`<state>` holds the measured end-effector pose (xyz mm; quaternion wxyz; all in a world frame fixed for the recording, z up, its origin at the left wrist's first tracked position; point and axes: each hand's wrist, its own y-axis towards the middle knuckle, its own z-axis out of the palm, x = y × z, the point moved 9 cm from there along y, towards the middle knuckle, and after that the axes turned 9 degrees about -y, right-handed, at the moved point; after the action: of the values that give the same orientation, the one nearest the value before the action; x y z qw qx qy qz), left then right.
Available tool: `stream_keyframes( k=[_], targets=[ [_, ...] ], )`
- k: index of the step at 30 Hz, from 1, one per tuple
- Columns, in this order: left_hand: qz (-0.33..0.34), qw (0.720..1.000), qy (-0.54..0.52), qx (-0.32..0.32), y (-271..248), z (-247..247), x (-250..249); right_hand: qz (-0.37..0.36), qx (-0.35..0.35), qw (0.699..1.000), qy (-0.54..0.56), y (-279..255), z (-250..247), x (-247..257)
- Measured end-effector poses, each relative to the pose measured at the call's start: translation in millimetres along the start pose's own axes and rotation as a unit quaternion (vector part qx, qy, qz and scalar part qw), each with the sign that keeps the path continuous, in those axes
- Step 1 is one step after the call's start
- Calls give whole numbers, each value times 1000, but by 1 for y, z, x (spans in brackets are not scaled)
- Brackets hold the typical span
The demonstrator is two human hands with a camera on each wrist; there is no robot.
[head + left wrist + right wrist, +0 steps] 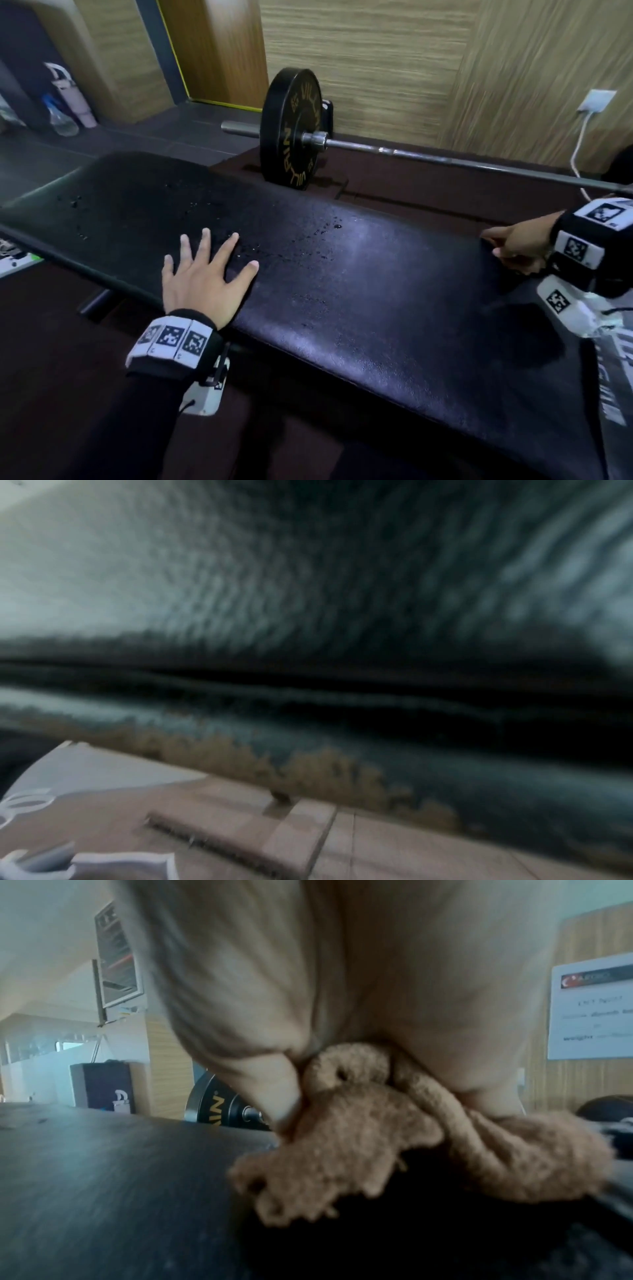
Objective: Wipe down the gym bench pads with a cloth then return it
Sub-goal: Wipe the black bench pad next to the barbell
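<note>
Right hand (pixel 342 1001) has its fingers curled round a bunched tan cloth (pixel 377 1137), clamped between thumb and palm; loose folds spill below the hand onto the bench pad (pixel 359 291). In the head view that hand sits at 3 o'clock, at the pad's right end, and the cloth itself is hidden under it there. Left hand (pixel 202 274) is at 8 o'clock, flat on the pad, fingers spread and straight, holding nothing, probably bracing. Left wrist view is blurred dark texture, no use. Pad is black, textured, long, running from 10 to 4 o'clock; droplets (pixel 337 226) scattered over its centre and left part, so it looks sprayed and not yet wiped there. Judgement: cloth is soft, light terry-like fabric with no stiffness, so it will bunch and drag; better flattened under the palm than held as a wad, to get full contact. Wet vinyl-looking pad is likely slick, so the cloth should slide easily, and the braced palm may slip. Pad is firm and not fragile; pressure is fine. Beyond the pad, at 12 o'clock, a barbell (pixel 445 161) with a black plate (pixel 291 130) lies on the floor. At 10 o'clock, far off by the wall, a spray bottle (pixel 60 116) stands beside a tumbler (pixel 77 99).
</note>
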<state>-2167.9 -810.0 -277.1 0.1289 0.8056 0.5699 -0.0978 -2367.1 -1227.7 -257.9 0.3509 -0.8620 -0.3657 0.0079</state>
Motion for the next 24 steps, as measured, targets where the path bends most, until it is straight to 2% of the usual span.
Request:
stream_keyframes(
  k=[6, 9, 11, 13, 16, 19, 24],
  targets=[
    [-20, 996, 31, 84, -3, 3, -4, 5, 30, 998, -56, 11, -5, -6],
    [-57, 982, 16, 180, 1, 10, 1, 14, 19, 995, -98, 20, -9, -12],
    [-88, 962, 21, 256, 2, 13, 3, 13, 1, 984, -176, 24, -11, -14],
    [-111, 939, 29, 323, 2, 13, 2, 15, -7, 979, -205, 26, -11, -19],
    [-124, 914, 38, 385, 2, 10, -3, 37, 17, 990, -137, 30, -10, -25],
    [-132, 899, 47, 415, 1, 5, -9, 57, 45, 994, -77, 33, -13, -21],
    [-134, 884, 58, 444, 2, 8, -5, 70, 76, 995, 16, 35, -7, 29]
  ],
)
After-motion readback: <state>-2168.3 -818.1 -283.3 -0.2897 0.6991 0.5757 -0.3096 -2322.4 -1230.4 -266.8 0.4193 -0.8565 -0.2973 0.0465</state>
